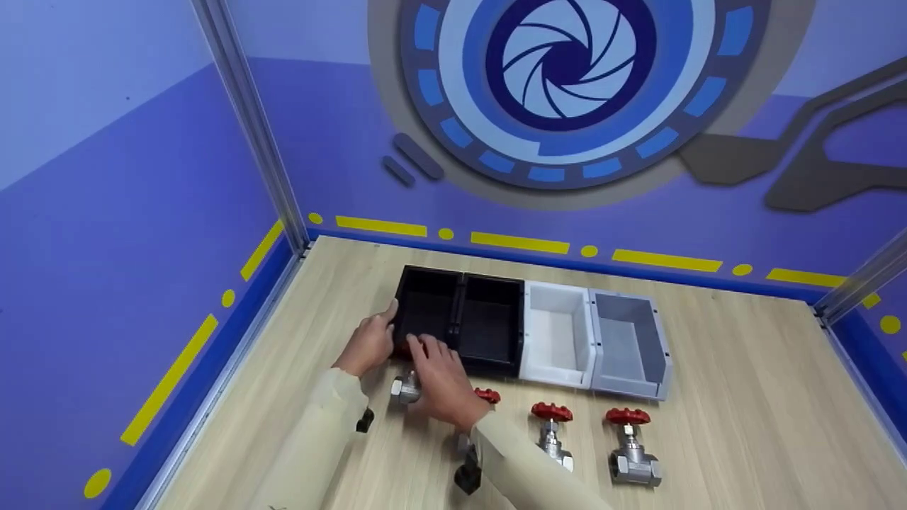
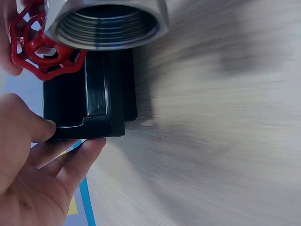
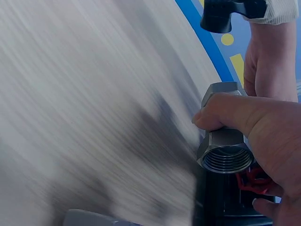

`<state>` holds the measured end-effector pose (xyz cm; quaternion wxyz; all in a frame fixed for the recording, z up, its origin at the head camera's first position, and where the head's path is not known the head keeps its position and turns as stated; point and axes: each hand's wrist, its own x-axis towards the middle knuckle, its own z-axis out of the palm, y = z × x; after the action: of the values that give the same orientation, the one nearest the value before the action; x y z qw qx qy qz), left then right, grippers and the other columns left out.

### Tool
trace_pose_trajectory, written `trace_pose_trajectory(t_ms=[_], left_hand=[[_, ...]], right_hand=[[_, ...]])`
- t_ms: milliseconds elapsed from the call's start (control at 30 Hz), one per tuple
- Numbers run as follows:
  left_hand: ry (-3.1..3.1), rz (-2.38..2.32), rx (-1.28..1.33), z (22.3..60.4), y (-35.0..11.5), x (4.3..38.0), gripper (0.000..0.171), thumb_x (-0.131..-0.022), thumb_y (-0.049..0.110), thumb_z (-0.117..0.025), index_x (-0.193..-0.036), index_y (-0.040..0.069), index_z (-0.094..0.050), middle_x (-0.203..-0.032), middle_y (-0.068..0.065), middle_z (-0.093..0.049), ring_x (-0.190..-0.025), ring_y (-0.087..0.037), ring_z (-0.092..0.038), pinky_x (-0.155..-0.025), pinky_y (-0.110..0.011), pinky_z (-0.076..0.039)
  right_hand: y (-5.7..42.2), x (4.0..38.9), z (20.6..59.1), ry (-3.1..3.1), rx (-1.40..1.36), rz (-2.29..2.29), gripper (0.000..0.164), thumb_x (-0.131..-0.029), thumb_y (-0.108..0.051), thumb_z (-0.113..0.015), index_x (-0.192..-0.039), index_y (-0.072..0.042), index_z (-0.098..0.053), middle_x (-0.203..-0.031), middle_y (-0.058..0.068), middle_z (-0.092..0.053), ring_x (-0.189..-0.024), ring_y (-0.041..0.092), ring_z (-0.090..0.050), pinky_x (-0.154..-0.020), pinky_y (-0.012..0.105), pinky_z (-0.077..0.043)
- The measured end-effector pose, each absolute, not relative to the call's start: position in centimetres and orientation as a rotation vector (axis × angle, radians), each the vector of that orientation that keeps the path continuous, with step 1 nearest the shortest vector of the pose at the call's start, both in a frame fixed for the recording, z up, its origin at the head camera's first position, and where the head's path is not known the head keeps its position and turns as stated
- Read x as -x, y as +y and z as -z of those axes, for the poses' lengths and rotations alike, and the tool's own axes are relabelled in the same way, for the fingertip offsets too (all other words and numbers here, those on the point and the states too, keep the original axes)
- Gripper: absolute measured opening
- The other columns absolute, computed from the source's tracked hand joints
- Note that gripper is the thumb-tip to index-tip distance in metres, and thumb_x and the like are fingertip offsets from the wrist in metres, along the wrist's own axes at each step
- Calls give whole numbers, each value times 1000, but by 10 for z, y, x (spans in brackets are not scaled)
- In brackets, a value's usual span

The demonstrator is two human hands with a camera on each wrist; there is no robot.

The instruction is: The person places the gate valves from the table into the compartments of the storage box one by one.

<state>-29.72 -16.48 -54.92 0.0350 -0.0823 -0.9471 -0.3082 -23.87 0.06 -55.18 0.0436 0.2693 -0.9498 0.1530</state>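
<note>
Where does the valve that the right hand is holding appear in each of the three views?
Head: the held valve is left of centre, mostly hidden under the right hand, before the black bin.
Left wrist: at the top left, threaded opening towards the camera.
Right wrist: at the right, under the thumb.
Shared landmark: the black bin; the left hand grips its edge.

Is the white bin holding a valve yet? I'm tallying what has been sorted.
No: in the head view the white bin shows only its bare floor, and two red-handled valves stand on the table before it.
</note>
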Motion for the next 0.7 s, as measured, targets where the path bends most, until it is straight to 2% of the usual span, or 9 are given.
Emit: trace_pose_trajectory(t_ms=[367,700], left_hand=[[-2932,963,225,551,-163,298,50,-92,5,-48,-140,7,-35,-132,-18,-51,-118,-28,-51,-96,-42,-43],[-2918,964,245,548,-164,297,50,-92,5,-48,-140,6,-36,-132,-20,-49,-118,-30,-51,-96,-43,-43]], right_hand=[[5,248,551,-2887,-813,-539,112,-53,-33,-86,-144,-11,-25,-139,14,-36,-127,31,-38,-99,50,-37],[7,254,545,-2909,-809,-501,113,-54,-34,-85,-145,-12,-22,-142,13,-33,-129,30,-35,-101,51,-35]])
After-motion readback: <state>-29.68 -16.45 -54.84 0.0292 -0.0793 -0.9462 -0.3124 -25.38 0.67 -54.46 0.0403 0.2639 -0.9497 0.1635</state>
